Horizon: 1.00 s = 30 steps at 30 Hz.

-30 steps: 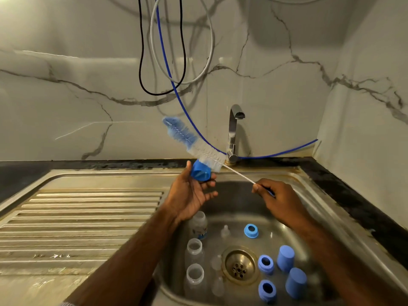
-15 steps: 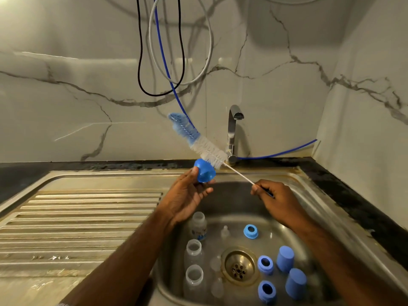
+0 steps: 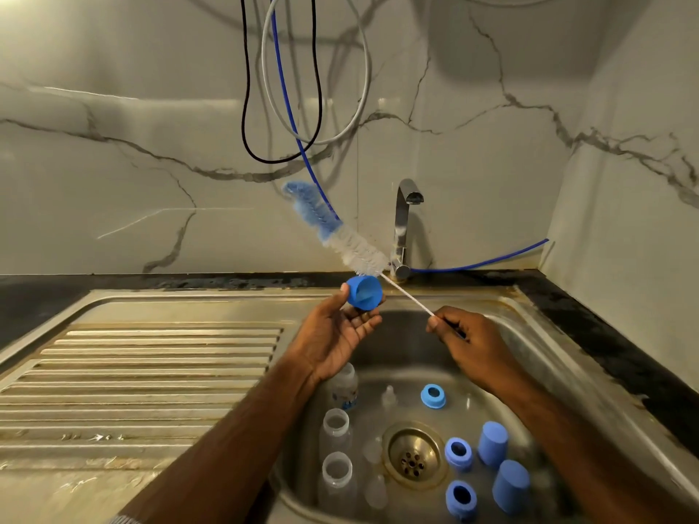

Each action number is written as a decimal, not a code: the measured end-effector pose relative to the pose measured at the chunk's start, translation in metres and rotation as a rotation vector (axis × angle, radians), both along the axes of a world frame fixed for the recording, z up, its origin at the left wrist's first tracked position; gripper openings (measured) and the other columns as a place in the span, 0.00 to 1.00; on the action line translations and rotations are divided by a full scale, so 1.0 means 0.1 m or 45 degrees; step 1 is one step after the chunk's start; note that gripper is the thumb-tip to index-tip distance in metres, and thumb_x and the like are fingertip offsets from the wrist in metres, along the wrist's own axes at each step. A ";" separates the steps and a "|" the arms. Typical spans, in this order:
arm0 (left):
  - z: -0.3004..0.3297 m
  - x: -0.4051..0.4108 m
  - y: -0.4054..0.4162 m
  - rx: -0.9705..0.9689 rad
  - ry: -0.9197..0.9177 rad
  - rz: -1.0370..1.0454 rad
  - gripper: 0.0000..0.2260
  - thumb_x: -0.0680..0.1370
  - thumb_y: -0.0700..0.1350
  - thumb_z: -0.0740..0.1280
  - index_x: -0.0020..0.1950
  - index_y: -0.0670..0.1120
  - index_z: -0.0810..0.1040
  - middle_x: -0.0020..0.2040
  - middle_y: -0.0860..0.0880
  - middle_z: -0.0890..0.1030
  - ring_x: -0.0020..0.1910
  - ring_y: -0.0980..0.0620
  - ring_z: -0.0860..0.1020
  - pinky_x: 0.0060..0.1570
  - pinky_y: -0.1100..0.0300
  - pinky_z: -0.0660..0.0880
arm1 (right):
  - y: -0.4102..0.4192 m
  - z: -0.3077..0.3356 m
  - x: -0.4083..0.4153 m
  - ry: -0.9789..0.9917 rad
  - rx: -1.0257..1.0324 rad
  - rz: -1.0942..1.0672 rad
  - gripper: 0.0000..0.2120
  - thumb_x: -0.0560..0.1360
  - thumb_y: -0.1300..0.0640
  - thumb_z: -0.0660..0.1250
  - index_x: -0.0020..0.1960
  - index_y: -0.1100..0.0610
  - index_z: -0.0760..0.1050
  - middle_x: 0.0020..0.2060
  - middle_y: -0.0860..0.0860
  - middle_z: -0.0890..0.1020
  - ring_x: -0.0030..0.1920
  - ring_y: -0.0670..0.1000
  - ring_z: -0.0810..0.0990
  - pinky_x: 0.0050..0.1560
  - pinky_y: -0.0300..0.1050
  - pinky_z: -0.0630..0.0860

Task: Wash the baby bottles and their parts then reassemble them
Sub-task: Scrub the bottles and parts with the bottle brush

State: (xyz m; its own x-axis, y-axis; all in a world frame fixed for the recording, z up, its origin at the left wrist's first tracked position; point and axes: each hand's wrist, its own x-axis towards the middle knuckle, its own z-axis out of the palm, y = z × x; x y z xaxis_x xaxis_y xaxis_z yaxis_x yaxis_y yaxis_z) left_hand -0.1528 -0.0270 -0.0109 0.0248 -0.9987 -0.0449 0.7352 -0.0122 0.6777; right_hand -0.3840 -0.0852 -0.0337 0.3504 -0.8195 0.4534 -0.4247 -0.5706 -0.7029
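My left hand (image 3: 334,334) holds a blue bottle cap (image 3: 364,292) at its fingertips above the sink, the cap's open mouth turned toward me. My right hand (image 3: 467,342) grips the thin handle of a bottle brush (image 3: 340,236). The brush's blue and white bristles point up and to the left, just above the cap and outside it. In the sink basin (image 3: 529,372) stand three clear bottles (image 3: 334,425), clear teats (image 3: 388,397), three blue collar rings (image 3: 433,395) and two more blue caps (image 3: 492,443).
A chrome tap (image 3: 403,221) rises behind the basin. A ribbed steel drainboard (image 3: 143,372) lies to the left. Black, grey and blue hoses (image 3: 287,107) hang on the marble wall. The drain strainer (image 3: 413,455) sits mid-basin.
The brush has come out of the cap and shifted slightly right. My left hand has turned the cap so that its open mouth faces me.
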 end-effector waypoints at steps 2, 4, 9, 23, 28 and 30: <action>0.01 0.01 0.00 0.000 0.036 0.043 0.25 0.74 0.48 0.69 0.70 0.41 0.73 0.67 0.33 0.76 0.55 0.42 0.83 0.52 0.50 0.83 | -0.01 0.01 -0.03 -0.004 0.006 0.008 0.09 0.81 0.53 0.66 0.44 0.44 0.80 0.39 0.36 0.81 0.42 0.38 0.79 0.43 0.38 0.70; 0.01 0.02 0.00 -0.003 0.078 0.086 0.24 0.74 0.47 0.69 0.68 0.41 0.74 0.68 0.33 0.75 0.60 0.40 0.80 0.55 0.49 0.81 | -0.03 0.02 -0.09 0.006 0.023 -0.008 0.09 0.81 0.54 0.67 0.43 0.44 0.80 0.38 0.36 0.82 0.42 0.36 0.79 0.43 0.37 0.70; -0.03 -0.04 -0.02 0.038 0.154 0.082 0.21 0.77 0.46 0.68 0.67 0.39 0.75 0.65 0.33 0.78 0.62 0.40 0.80 0.56 0.49 0.82 | 0.01 0.00 -0.05 0.040 0.054 -0.006 0.07 0.81 0.53 0.66 0.46 0.45 0.81 0.39 0.41 0.82 0.43 0.36 0.79 0.44 0.36 0.71; -0.16 -0.05 0.00 -0.017 -0.295 0.194 0.23 0.73 0.44 0.73 0.66 0.41 0.74 0.61 0.38 0.82 0.53 0.42 0.85 0.48 0.51 0.83 | -0.14 0.09 -0.45 0.130 0.234 -0.150 0.09 0.81 0.57 0.67 0.45 0.54 0.83 0.36 0.44 0.82 0.39 0.42 0.79 0.44 0.38 0.71; -0.47 -0.36 -0.12 -0.096 -1.206 0.134 0.20 0.71 0.39 0.78 0.60 0.49 0.79 0.55 0.47 0.84 0.51 0.49 0.85 0.49 0.54 0.83 | -0.19 0.06 -0.62 0.204 0.479 -0.210 0.06 0.79 0.57 0.69 0.44 0.57 0.81 0.34 0.53 0.84 0.28 0.42 0.76 0.32 0.37 0.68; -0.59 -0.50 -0.22 -0.203 -1.475 0.015 0.21 0.70 0.41 0.80 0.60 0.51 0.80 0.54 0.50 0.84 0.51 0.53 0.84 0.51 0.56 0.83 | -0.22 0.07 -0.69 0.173 0.538 -0.214 0.07 0.79 0.56 0.69 0.45 0.57 0.81 0.35 0.54 0.86 0.26 0.45 0.74 0.28 0.38 0.67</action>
State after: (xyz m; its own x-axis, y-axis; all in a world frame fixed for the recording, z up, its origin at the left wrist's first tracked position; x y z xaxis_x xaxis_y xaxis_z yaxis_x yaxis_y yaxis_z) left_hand -0.2032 -0.0492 -0.0696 -0.0221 -0.9904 0.1367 -0.3241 0.1364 0.9361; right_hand -0.4526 -0.1076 -0.0266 0.2299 -0.9728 0.0276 -0.5909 -0.1621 -0.7903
